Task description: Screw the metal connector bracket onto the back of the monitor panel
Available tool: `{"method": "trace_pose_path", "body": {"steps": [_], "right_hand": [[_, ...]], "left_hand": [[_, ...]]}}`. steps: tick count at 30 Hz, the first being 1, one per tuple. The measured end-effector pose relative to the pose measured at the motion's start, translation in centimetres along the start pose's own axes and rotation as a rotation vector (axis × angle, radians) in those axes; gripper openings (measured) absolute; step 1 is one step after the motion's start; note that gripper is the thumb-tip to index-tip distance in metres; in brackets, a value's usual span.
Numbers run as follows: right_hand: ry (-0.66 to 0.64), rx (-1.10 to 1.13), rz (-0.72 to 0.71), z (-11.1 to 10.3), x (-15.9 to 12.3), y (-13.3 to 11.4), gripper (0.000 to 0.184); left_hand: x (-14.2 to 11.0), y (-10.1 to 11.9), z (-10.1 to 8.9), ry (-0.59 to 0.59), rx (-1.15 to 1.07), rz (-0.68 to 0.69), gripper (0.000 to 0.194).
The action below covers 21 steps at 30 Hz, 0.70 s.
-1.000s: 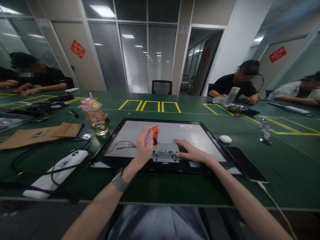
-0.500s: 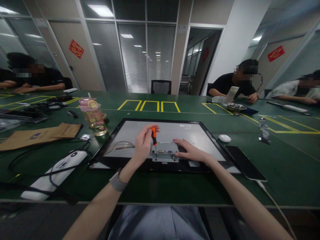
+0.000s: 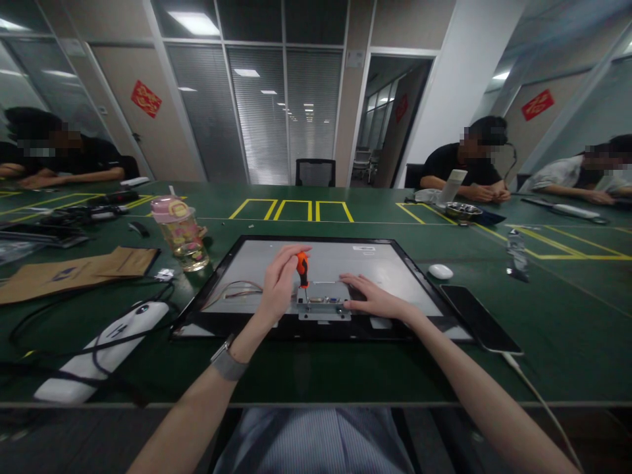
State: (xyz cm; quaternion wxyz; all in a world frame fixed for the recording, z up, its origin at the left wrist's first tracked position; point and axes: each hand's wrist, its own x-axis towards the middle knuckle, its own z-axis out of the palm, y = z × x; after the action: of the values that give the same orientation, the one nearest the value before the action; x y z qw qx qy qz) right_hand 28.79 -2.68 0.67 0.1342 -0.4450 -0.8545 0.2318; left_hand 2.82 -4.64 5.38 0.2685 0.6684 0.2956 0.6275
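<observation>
An orange and black screwdriver (image 3: 303,268) stands nearly upright, its tip at the left end of a metal bracket box (image 3: 323,311) with connector ports. My left hand (image 3: 280,283) is closed round the screwdriver's handle, with the fingers fairly straight. My right hand (image 3: 372,299) rests on the right end of the box, fingers stretched out and thumb near its front edge. Beneath both hands lies a flat display panel (image 3: 395,263) with a grey back and black frame. Thin wires (image 3: 234,288) run across it left of my left hand.
A pink-lidded bottle (image 3: 180,230), a paper bag (image 3: 74,273) and a white power strip (image 3: 106,352) with black cables are on the left. At right lie a white case (image 3: 440,271) and a phone (image 3: 478,319) on a cable. Other people sit across the green table (image 3: 296,372).
The fingers of my left hand have straightened a little around the screwdriver handle. My right hand keeps its place on the box. The whole view has shifted slightly.
</observation>
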Motion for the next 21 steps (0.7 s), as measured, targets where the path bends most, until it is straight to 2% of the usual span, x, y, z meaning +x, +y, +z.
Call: {"method": "trace_pose_path", "body": {"steps": [3,8,12,15,18,21], "right_hand": [[0.001,-0.004,-0.006,0.04,0.05,0.08,0.074],[0.005,-0.020,-0.019,0.21,0.14,0.37,0.074],[-0.004,-0.012,-0.009,0.08,0.02,0.10,0.074],[-0.007,-0.004,0.009,-0.08,-0.06,-0.18,0.075],[-0.005,-0.006,0.002,-0.15,-0.08,-0.30,0.074],[-0.009,-0.004,0.002,-0.22,-0.09,-0.40,0.074]], "left_hand": [[-0.05,-0.14,-0.03,-0.018,0.013,-0.021,0.027],[0.04,-0.40,0.12,0.051,0.133,0.040,0.020],[-0.06,-0.15,0.16,0.029,0.055,-0.001,0.030],[-0.19,-0.28,0.19,0.061,0.019,-0.038,0.030],[-0.19,-0.59,0.19,0.113,0.097,0.010,0.022],[-0.12,-0.51,0.16,0.098,0.142,0.036,0.020]]}}
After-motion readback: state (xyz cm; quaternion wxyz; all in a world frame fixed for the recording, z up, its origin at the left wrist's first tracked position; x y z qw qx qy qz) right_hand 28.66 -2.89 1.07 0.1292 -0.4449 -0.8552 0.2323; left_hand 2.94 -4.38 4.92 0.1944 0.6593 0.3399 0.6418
